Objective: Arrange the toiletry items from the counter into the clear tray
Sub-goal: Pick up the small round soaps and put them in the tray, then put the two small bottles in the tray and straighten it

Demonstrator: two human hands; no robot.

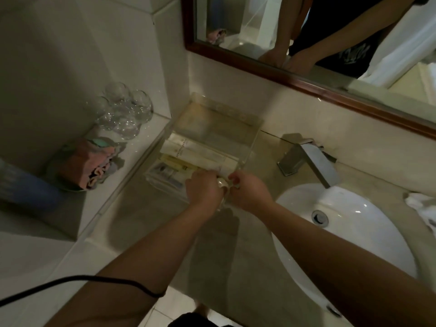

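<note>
A clear plastic tray (256, 128) sits on the beige counter, against the back wall, left of the faucet. Inside its near half lie several flat toiletry packets: white boxes (200, 149), a yellow packet (180, 164) and a clear-wrapped kit (165, 173). My left hand (204, 188) and my right hand (247, 191) meet at the tray's near right corner. Both pinch a small pale item (223, 183) between their fingertips, right over the tray's rim. What the item is I cannot tell. The tray's far half holds nothing.
Upturned drinking glasses (122, 109) and folded coloured cloths (87, 164) sit on a raised ledge to the left. A chrome faucet (311, 159) and white sink (342, 230) lie to the right. A white cloth (422, 204) rests at the far right. A mirror (330, 31) hangs above.
</note>
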